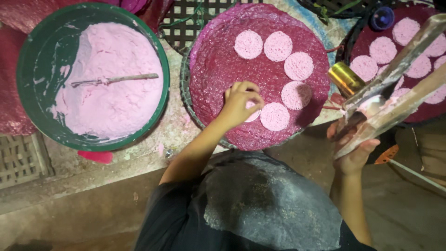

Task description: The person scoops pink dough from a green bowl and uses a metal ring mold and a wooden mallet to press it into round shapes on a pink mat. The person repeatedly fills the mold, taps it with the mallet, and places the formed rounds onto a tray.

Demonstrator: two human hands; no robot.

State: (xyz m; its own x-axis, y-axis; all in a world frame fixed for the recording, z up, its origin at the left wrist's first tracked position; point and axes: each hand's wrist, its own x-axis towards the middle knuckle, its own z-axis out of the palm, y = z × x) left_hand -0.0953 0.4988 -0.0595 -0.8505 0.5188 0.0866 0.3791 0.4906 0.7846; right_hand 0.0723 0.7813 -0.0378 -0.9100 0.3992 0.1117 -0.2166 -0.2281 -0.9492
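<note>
Far left: green basin (28, 60) full of pink paste (116, 79), one stick (116, 79) lying flat on the paste, tip pointing right. Basin rim clear of the round mat on its right, a strip of bare concrete ledge (172, 125) between. Red mesh cloth (11, 111) cut off at left edge. Slatted crate (18, 160) near left, partly out of view.

Centre: round magenta mat (218, 69) on a wire rack (186, 18). Five full pink discs in an arc down the right side, top one (248, 44), lowest (274, 116). Sixth disc (253, 111) under the left hand (239, 104), mostly covered; fingers curled over it, pressing or pinching its edge, exact grip hard to make out. Left and near half of the mat bare, plenty of room.

Near centre: grey cloth over the lap (260, 200), forearms crossing above it.

Right: right hand (355, 148) closed around two long pale slats (399, 88), smeared with pink, running up to the far right corner, tips cut off. Gold cylinder (346, 79) just beside the slats, touching or not unclear. Second mat (367, 44) behind, far right, cut by the frame and partly hidden by the slats; about nine discs visible, count uncertain. Blue cap (382, 18) at its far rim. Orange piece (386, 155) near right, shape unclear.
</note>
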